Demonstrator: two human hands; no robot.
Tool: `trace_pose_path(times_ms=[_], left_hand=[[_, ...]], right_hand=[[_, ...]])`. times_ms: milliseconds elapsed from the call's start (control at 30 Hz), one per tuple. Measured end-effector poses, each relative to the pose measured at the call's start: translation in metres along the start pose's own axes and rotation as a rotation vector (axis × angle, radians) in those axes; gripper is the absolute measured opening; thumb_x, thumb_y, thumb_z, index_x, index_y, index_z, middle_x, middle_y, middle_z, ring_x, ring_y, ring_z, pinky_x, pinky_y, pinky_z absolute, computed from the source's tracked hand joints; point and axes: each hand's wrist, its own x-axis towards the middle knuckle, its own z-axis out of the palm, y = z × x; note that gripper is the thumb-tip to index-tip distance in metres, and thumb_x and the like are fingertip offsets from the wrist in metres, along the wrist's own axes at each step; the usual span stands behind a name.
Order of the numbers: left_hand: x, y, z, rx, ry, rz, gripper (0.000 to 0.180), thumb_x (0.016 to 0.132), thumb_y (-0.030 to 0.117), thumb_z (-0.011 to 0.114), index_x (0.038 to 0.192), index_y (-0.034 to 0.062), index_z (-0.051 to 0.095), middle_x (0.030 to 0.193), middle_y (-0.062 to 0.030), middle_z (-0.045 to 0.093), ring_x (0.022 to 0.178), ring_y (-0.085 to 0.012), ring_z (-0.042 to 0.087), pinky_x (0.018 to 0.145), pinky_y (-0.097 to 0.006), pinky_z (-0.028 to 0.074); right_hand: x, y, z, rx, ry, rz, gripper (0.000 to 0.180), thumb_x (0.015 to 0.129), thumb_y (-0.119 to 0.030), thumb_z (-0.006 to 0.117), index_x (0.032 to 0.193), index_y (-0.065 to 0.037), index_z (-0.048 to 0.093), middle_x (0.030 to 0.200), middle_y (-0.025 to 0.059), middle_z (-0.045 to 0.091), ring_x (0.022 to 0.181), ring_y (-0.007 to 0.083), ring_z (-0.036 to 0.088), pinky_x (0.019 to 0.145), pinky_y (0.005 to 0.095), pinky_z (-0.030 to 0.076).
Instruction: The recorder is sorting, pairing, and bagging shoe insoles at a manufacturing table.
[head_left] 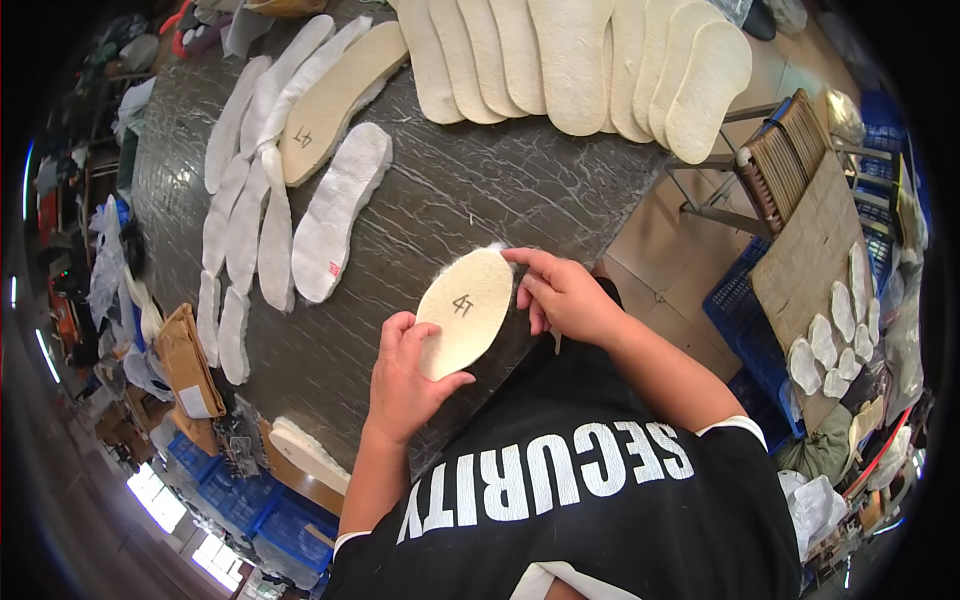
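A cream insole with a dark handwritten mark is held up over the near part of the table, tilted toward me. My left hand grips its lower left edge, fingertips on the cream face and thumb at the lower rim. At the upper right tip, where some white fluff shows, my right hand has its index fingertip on the edge; the other fingers are curled in. Left of it on the table lie a white fleecy insole and a larger cream one with a similar mark.
Cream insoles overlap in a row along the table's far edge. Bundled white insoles lie at the left of the dark table. To the right stand a folding chair, a blue crate and a board bearing small white pieces.
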Motion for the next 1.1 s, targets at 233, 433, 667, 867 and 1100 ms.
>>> trace_pose_path(times_ms=[233, 433, 667, 867, 1100], left_hand=[[0.002, 0.004, 0.002, 0.039, -0.004, -0.011, 0.071, 0.053, 0.032, 0.088, 0.109, 0.0056, 0.053, 0.119, -0.0171, 0.045, 0.103, -0.0368, 0.054, 0.086, -0.042, 0.047], [0.004, 0.005, 0.003, 0.108, 0.008, 0.01, 0.071, 0.053, 0.031, 0.088, 0.109, 0.0055, 0.053, 0.119, -0.0168, 0.046, 0.101, -0.0365, 0.055, 0.084, -0.041, 0.048], [0.005, 0.009, 0.004, 0.143, 0.0, 0.0, 0.069, 0.055, 0.035, 0.086, 0.11, 0.0064, 0.055, 0.119, -0.0152, 0.048, 0.102, -0.035, 0.055, 0.083, -0.043, 0.048], [0.008, 0.016, -0.001, 0.175, 0.004, 0.067, 0.074, 0.054, 0.039, 0.084, 0.113, 0.0061, 0.055, 0.121, -0.0145, 0.048, 0.103, -0.0359, 0.056, 0.084, -0.044, 0.048], [-0.022, -0.012, -0.029, -0.213, -0.04, -0.281, 0.057, 0.067, 0.019, 0.081, 0.116, 0.0048, 0.054, 0.101, -0.0132, 0.063, 0.09, -0.0331, 0.063, 0.081, -0.036, 0.049]], right_hand=[[0.001, 0.003, -0.002, 0.001, -0.016, -0.007, 0.043, 0.096, -0.004, 0.037, 0.139, -0.002, 0.039, 0.079, 0.0048, 0.055, 0.054, 0.0099, 0.056, 0.051, 0.023, 0.047], [0.0, 0.002, -0.003, 0.023, -0.02, 0.006, 0.044, 0.095, -0.003, 0.037, 0.139, -0.003, 0.039, 0.078, 0.0046, 0.056, 0.053, 0.0096, 0.055, 0.05, 0.0234, 0.047], [-0.008, -0.014, 0.007, -0.958, 0.237, -0.488, 0.073, 0.074, -0.014, 0.074, 0.138, -0.01, 0.041, 0.104, 0.0099, 0.057, 0.083, 0.0213, 0.061, 0.069, 0.0334, 0.05], [0.011, -0.029, 0.017, -1.241, -0.126, -0.688, 0.102, 0.053, -0.024, 0.086, 0.142, -0.027, 0.036, 0.137, 0.01, 0.044, 0.133, 0.0306, 0.034, 0.11, 0.0529, 0.022], [0.022, -0.021, 0.012, -1.253, -0.136, -0.704, 0.091, 0.053, -0.025, 0.083, 0.135, -0.02, 0.045, 0.134, 0.0079, 0.046, 0.127, 0.0286, 0.041, 0.108, 0.0535, 0.024]])
